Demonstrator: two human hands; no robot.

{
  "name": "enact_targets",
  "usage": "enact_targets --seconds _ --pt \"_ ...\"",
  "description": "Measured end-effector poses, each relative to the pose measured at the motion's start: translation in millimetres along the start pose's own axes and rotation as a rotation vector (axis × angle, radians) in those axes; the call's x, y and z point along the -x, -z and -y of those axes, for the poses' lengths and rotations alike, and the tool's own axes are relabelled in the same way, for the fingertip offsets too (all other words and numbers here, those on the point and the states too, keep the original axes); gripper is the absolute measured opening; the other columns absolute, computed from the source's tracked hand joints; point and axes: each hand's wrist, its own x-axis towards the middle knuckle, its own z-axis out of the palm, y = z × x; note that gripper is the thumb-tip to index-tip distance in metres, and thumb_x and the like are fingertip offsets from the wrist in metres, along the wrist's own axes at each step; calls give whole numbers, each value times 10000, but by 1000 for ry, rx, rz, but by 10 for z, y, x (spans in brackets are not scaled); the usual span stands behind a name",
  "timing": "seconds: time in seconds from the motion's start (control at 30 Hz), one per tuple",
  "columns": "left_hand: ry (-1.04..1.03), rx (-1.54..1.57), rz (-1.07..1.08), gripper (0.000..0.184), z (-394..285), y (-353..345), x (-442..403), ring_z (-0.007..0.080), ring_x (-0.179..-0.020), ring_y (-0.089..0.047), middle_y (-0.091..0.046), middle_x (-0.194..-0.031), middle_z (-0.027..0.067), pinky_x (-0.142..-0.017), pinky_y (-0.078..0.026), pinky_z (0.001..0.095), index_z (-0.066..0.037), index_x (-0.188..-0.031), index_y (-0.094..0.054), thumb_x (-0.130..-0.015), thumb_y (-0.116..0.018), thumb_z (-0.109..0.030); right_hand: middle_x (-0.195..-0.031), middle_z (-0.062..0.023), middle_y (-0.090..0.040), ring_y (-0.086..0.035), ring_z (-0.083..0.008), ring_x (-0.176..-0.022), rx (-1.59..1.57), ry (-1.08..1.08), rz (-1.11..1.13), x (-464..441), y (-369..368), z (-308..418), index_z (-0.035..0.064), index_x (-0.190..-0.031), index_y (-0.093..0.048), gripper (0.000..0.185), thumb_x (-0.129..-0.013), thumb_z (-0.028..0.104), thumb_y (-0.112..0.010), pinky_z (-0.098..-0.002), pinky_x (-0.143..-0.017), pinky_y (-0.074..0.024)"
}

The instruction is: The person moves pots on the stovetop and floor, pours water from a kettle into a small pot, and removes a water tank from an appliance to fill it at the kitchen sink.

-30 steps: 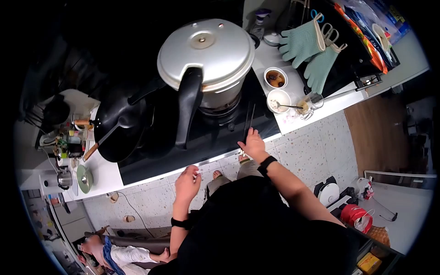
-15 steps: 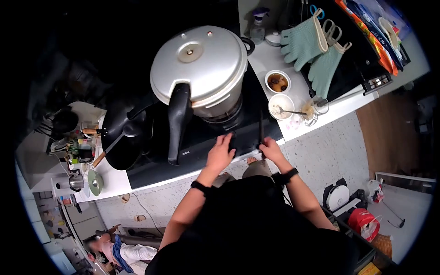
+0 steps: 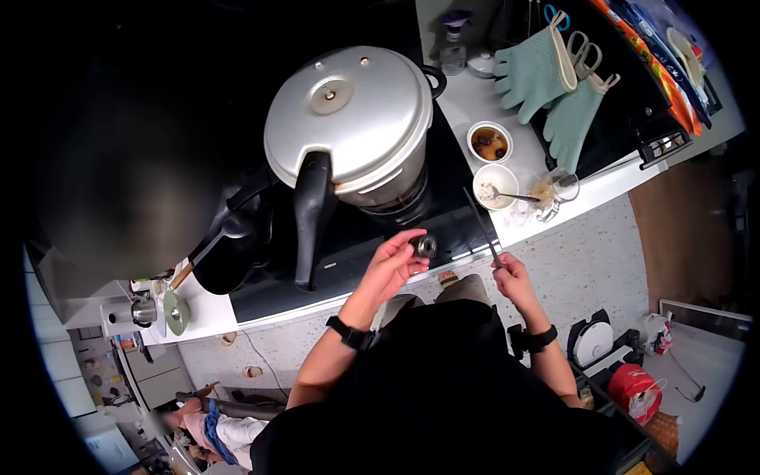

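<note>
My left hand is closed on a small round black knob, raised over the front of the black cooktop. The knob's hollow, metal-ringed side faces right. My right hand grips the lower end of a long, thin, dark stick-like tool; its exact kind is unclear. The tool slants up and left, its far end beside the white bowls. Behind my left hand a large silver pressure cooker sits on the cooktop, lid on, its black handle pointing toward me.
Right of the cooktop stand a bowl of brown liquid, a bowl with a spoon and a glass cup. Green oven gloves hang behind. A wok with a ladle is at left. A person is at lower left.
My left hand has lifted the black knob off the cooktop's front and turned it. My right hand has moved right and slightly down, the dark tool now tilting left.
</note>
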Motion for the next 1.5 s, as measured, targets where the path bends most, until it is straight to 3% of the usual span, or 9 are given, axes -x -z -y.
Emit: enact_targets --seconds 0.07,0.23,0.43,0.63,0.8,1.07,1.13,1.37,1.5 --pt "-14 490 352 529 -211 -135 270 232 -931 -687 -611 -1255 184 -789 -616 346 -12 -1389 -482 -968 -665 -276 -632 65 -454 -366 -29 -471 58 55 28 -28 41 -43 75 -944 -572 89 -882 23 -532 -215 -432 -272" --pt "-121 393 453 566 -814 -496 748 262 -992 -693 -618 -1236 232 -788 -602 345 18 -1302 -510 -923 -720 -347 -714 67 -513 -443 -24 -633 104 83 56 -63 28 29 65 -915 -563 24 -912 45 -577 -214 -564 -334" --pt "-937 -760 -136 516 -2164 -732 967 214 -915 -709 -697 -1071 155 -807 -578 325 26 -1196 -617 -860 -799 -320 -793 20 -574 -506 -55 -740 155 161 44 27 -7 30 38 -907 -568 26 -927 52 -577 -228 -667 -405" --pt "-621 -1842 -508 401 -3087 -788 -398 153 -682 -618 -659 -765 96 -687 -522 293 -17 -1184 -679 -836 -771 -193 -734 37 -537 -471 -47 -683 255 131 -16 157 37 141 31 -892 -572 111 -954 110 -619 -235 -599 -375" --pt "-513 -1976 -420 382 -3095 -739 -629 258 -778 -690 -720 -892 179 -764 -545 359 -17 -1160 -704 -817 -765 -174 -700 42 -507 -423 -42 -655 316 144 -83 279 193 36 26 -908 -590 136 -955 143 -641 -242 -575 -353" --pt "-387 -1956 -393 515 -3018 -708 -592 296 -1010 -681 -703 -1126 177 -882 -533 375 -41 -1321 -626 -850 -749 -208 -621 7 -497 -449 -74 -578 274 198 -261 0 337 -176 -8 -946 -625 176 -943 168 -624 -275 -534 -363" --pt "-981 -1911 -390 629 -2818 -848 -362 302 -1158 -613 -603 -1332 162 -947 -504 383 -71 -1438 -508 -873 -743 -214 -617 -1 -511 -474 -79 -577 263 142 -292 -101 418 -121 -17 -954 -627 182 -940 165 -623 -280 -539 -382" --pt "-598 -1601 182 412 -1889 -1533 965 335 -1125 -639 -673 -1219 156 -986 -493 406 -27 -1252 -627 -855 -705 -99 -716 -157 -687 -695 -228 -646 292 184 -386 -1147 491 -206 -98 -1222 -541 435 -950 234 -614 -339 -639 -526" --pt "-282 -1454 162 416 -974 -921 843 287 -1025 -665 -667 -1168 154 -867 -540 355 -39 -1292 -609 -894 -710 -110 -769 -183 -706 -723 -248 -686 183 202 -440 -1571 406 -320 -124 -1334 -404 552 -959 230 -601 -344 -672 -540"
